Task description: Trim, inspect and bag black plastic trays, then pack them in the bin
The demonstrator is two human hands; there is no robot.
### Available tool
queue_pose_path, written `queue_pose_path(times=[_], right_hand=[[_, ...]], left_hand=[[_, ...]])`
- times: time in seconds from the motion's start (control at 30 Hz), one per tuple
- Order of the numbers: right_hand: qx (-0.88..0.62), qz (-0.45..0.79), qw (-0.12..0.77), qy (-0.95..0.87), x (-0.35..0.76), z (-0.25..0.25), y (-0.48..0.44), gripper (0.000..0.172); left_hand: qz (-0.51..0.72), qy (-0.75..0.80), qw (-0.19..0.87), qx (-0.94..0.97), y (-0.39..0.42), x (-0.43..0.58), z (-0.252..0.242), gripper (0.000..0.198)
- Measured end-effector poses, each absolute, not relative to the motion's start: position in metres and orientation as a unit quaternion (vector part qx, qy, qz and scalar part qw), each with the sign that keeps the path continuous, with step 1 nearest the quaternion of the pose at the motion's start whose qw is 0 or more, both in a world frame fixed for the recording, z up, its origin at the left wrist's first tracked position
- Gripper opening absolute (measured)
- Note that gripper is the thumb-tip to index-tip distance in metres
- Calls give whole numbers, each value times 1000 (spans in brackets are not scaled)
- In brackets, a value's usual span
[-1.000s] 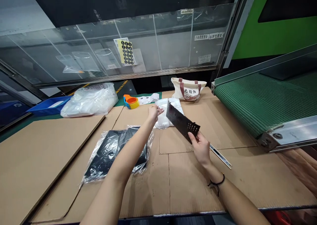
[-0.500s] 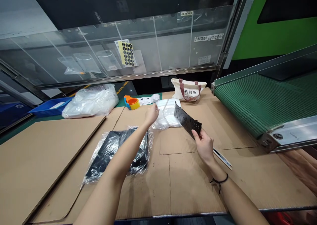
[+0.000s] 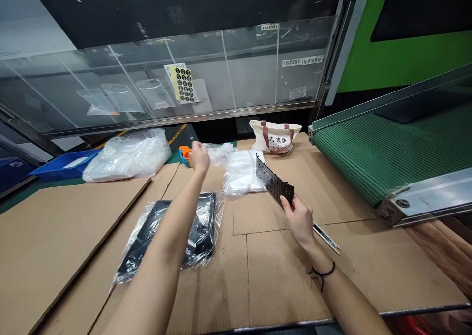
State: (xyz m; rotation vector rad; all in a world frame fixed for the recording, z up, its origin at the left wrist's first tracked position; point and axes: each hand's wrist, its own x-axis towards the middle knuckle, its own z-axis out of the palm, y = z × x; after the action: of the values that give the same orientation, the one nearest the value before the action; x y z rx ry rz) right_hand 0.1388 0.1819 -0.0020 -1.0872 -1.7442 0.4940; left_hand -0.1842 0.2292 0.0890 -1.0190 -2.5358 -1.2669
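Observation:
My left hand (image 3: 200, 157) is closed near the back of the table, and a thin clear plastic bag (image 3: 219, 153) trails to the right from its fingers. Just below that bag lies a stack of clear plastic bags (image 3: 239, 172) with a band around it. My right hand (image 3: 297, 217) pinches one end of a black perforated panel (image 3: 273, 180), held tilted above the table. Under my left forearm, a black flat item in clear wrapping (image 3: 204, 222) lies on the cardboard. Beside my right wrist is a slim pen-like tool (image 3: 327, 239), partly hidden.
An orange and blue tape dispenser (image 3: 185, 154) is partly behind my left hand. At the back stand a cloth bag (image 3: 275, 137), a bulky plastic bundle (image 3: 129, 153) and a blue tray (image 3: 61, 165). A green conveyor belt (image 3: 365, 148) borders the right; a raised cardboard sheet (image 3: 66, 227) lies left.
My left hand has moved left from the bag stack toward the tape dispenser, drawing a clear bag along. My right hand still holds the black panel; the view has shifted slightly.

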Motion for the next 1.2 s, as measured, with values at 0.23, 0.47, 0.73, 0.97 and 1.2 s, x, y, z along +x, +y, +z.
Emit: queue_pose_path(times=[0.23,0.47,0.73,0.97,1.2], right_hand=[[-453,262,573,-631,143,7,181,41],[-369,312,563,-670,151,7,147,31],[-375,262,508,-730,144,-7,126,28],[-375,703,467,-383,156,-5,102,37],[-371,793,479,-67,135,-19,77,38]], left_hand=[[-408,-796,37,-446,186,-167,73,25],[-400,-756,-104,-507,184,-136,35,50],[-457,-740,-68,-489,183,-126,32,45],[-404,-715,-114,-559,164,-120,50,65],[-233,-683,-97,-686,141,-107,73,42]])
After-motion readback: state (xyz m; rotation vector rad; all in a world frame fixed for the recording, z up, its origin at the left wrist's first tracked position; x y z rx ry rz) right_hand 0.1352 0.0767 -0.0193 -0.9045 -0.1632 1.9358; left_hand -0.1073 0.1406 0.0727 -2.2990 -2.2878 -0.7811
